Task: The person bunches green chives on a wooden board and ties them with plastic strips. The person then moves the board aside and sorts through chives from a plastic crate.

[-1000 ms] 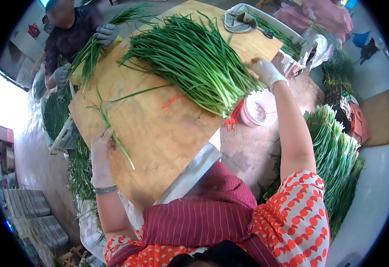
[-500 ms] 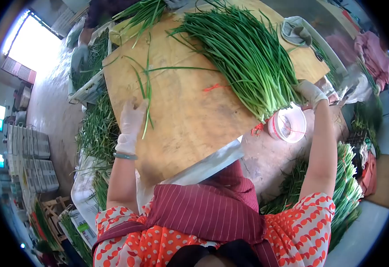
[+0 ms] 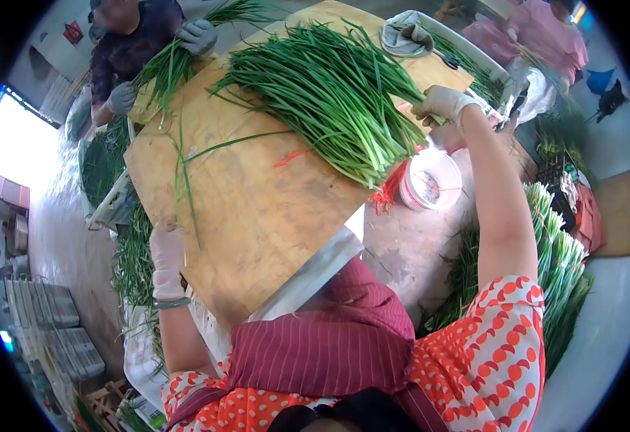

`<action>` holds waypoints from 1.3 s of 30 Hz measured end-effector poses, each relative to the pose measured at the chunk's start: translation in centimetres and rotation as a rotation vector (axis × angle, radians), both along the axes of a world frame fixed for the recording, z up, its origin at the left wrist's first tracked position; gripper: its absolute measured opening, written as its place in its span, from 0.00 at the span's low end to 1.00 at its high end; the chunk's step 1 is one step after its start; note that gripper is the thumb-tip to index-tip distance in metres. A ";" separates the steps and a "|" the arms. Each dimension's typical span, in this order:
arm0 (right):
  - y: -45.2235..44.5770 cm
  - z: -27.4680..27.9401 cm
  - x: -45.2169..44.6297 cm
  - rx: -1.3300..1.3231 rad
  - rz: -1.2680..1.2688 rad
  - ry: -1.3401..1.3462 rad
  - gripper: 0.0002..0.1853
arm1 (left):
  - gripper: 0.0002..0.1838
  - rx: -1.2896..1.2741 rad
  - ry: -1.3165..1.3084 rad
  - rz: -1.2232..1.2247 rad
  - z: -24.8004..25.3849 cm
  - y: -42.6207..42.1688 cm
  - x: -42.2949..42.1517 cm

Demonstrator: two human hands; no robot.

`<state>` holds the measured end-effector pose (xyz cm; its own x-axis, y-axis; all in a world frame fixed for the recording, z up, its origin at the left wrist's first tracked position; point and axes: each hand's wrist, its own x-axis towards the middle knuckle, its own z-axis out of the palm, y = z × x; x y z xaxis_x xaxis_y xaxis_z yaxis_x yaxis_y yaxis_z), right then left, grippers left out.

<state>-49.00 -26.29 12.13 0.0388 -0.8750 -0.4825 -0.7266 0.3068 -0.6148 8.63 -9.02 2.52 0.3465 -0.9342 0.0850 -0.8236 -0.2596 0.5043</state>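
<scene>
A large bunch of garlic chives (image 3: 329,93) lies across the wooden board (image 3: 235,209), its pale stem ends toward the lower right. At the bunch's right side, my gloved right hand (image 3: 446,105) is closed around a few chive stems, their leaves still lying along the bunch. My gloved left hand (image 3: 168,252) rests at the board's left edge, fingers stretched out and nothing visible in them. A few loose chive leaves (image 3: 183,169) lie on the board above it. Red ties (image 3: 388,189) hang by the stem ends, close to a white tub (image 3: 430,180).
Across the board, a co-worker's gloved hands (image 3: 198,36) hold more chives. A crate of greens (image 3: 113,194) stands left. Tied chive bundles (image 3: 545,252) are stacked at lower right. A grey cloth (image 3: 405,36) lies at the far corner, and another person (image 3: 545,36) sits beyond.
My view has swung, so the board appears shifted left. My right hand now grips stems and has pulled them slightly outward. My left hand has moved down the board's edge. The co-worker has come into view.
</scene>
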 end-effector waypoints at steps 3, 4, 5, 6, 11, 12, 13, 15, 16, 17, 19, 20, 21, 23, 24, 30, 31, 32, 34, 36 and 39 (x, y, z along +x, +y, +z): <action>0.9 -1.0 0.6 -0.076 -0.020 0.115 0.09 | 0.16 0.074 0.554 0.048 5.0 -0.4 -2.2; 0.8 -1.5 0.6 -0.098 0.001 0.170 0.08 | 0.16 -0.023 0.851 0.080 6.4 -0.6 -3.3; 0.7 -1.8 0.5 -0.118 0.024 0.224 0.08 | 0.17 -0.121 1.147 0.115 7.1 -0.9 -3.8; 0.5 -1.9 0.3 -0.122 0.019 0.221 0.08 | 0.17 -0.162 1.408 0.138 7.0 -1.5 -3.2; -1.0 0.1 0.6 -0.192 0.030 0.038 0.08 | 0.13 -0.022 1.836 -0.346 10.5 -6.4 -9.7; -0.7 0.9 1.3 -0.268 0.081 0.184 0.10 | 0.11 0.053 1.842 -0.434 11.6 -7.4 -13.1; -0.7 1.2 1.8 -0.270 0.082 0.187 0.10 | 0.10 0.127 1.847 -0.521 12.4 -8.5 -16.6; -0.8 1.7 2.3 -0.197 0.169 0.119 0.13 | 0.10 0.305 1.715 -0.604 13.5 -10.8 -23.2; -0.8 1.4 2.3 -0.178 0.153 0.054 0.13 | 0.09 0.321 1.626 -0.597 13.5 -11.8 -25.9; -0.4 1.6 2.7 -0.180 0.152 0.060 0.13 | 0.09 0.338 1.536 -0.590 13.2 -12.8 -28.2; 0.3 1.7 3.4 -0.093 0.072 -0.207 0.11 | 0.09 0.413 1.367 -0.483 12.1 -15.0 -31.8; 0.4 1.5 3.4 -0.123 0.114 -0.165 0.11 | 0.09 0.467 1.345 -0.448 11.5 -15.8 -32.9; 0.6 1.4 3.4 -0.123 0.108 -0.159 0.11 | 0.10 0.522 1.320 -0.413 10.9 -16.5 -33.8; 1.3 1.5 4.1 -0.031 0.028 -0.325 0.12 | 0.09 0.554 1.291 -0.396 10.9 -16.9 -34.9; 1.4 1.5 4.0 -0.071 0.141 -0.278 0.12 | 0.08 0.589 1.297 -0.411 10.8 -17.2 -35.2; 1.4 3.2 4.7 -0.070 0.159 -0.119 0.10 | 0.09 0.560 1.177 -0.600 11.4 -17.8 -35.5; 0.7 3.4 4.3 -0.107 0.207 0.011 0.12 | 0.09 0.562 1.176 -0.601 11.1 -18.1 -35.2; 0.0 3.8 3.8 -0.100 0.203 0.019 0.09 | 0.09 0.360 0.896 -0.791 10.7 -18.6 -34.8; -1.2 5.0 2.9 -0.055 0.211 -0.002 0.10 | 0.10 -0.241 0.177 -1.045 10.8 -17.8 -34.6; -1.2 7.4 3.5 -0.080 0.212 0.097 0.08 | 0.13 -0.261 -0.145 -1.208 10.1 -17.9 -35.3; -2.0 8.7 3.8 -0.149 0.379 0.212 0.08 | 0.20 -0.109 -0.406 -1.291 9.9 -19.1 -37.3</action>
